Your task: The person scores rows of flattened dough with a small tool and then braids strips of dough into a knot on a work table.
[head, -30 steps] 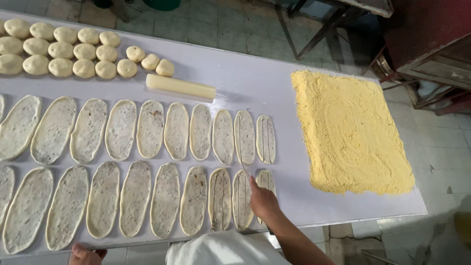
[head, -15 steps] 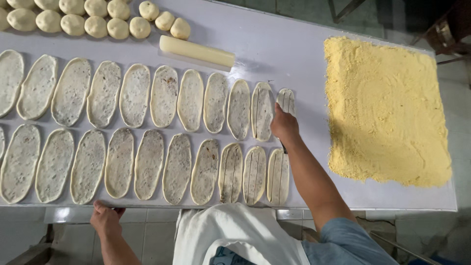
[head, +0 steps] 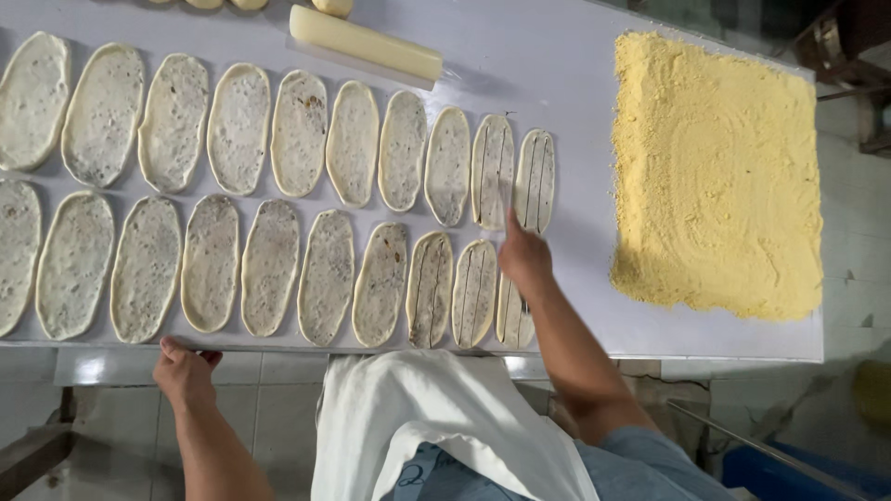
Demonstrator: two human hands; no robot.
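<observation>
Head view, looking straight down: the right hand (head: 522,257) reaches forward over a white table (head: 575,83), forearm running up from the lower right at a slant, wrist bent slightly toward the left. Its fingers are curled in and seem to pinch a thin blade or scraper (head: 506,199) that sticks out ahead of the knuckles; the tool is blurred, so its exact kind cannot be told. The tip lies over a scored dough oval (head: 492,172) in the far row, just ahead of the hand. Right of that piece sits another scored oval (head: 535,179), and under and just left of the wrist are three more cut ovals (head: 474,293) in the near row. Further left of the hand, both rows carry on as uncut flat ovals (head: 269,267) flecked with filling.

The left hand (head: 184,369) is well apart from the right, down at the near table edge, arm coming straight up from below. Its fingers hook over the edge, holding nothing else.

Beyond the right hand lies a pale rolling pin (head: 365,43). To its right spreads a wide bed of yellow crumbs (head: 719,176). A white apron (head: 436,422) hangs between the arms.
</observation>
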